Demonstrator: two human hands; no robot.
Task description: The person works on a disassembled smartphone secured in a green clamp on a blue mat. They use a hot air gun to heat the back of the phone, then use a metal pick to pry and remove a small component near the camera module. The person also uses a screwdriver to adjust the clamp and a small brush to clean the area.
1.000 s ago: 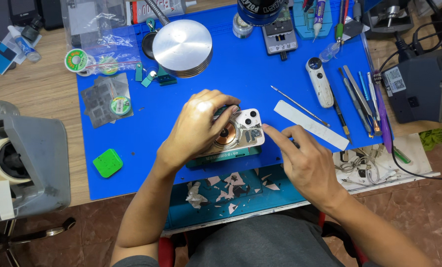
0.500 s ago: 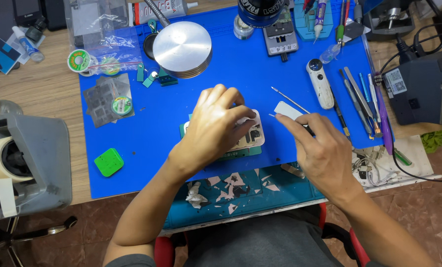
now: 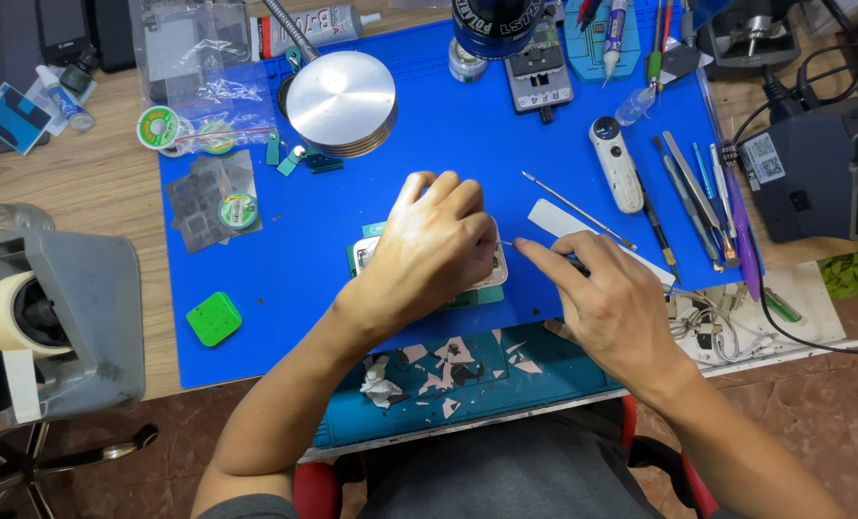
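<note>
Nearest the body, broken glass chips [image 3: 448, 360] lie on the teal mat's [image 3: 352, 423] edge, gathered clear of the work. Beyond them, at the blue mat's [image 3: 256, 288] centre, the left hand [image 3: 429, 250] lies flat over the pale phone [image 3: 493, 274], fingers spread and pressing it steady. At three o'clock of it, the right hand [image 3: 607, 308] pinches a thin probe [image 3: 520, 246], tip at the phone's edge. Earlier the camera cluster showed; now the palm hides it, and the right hand has closed in. Farther, tweezers [image 3: 698, 197] and a round metal weight [image 3: 341, 101] wait on the table.
</note>
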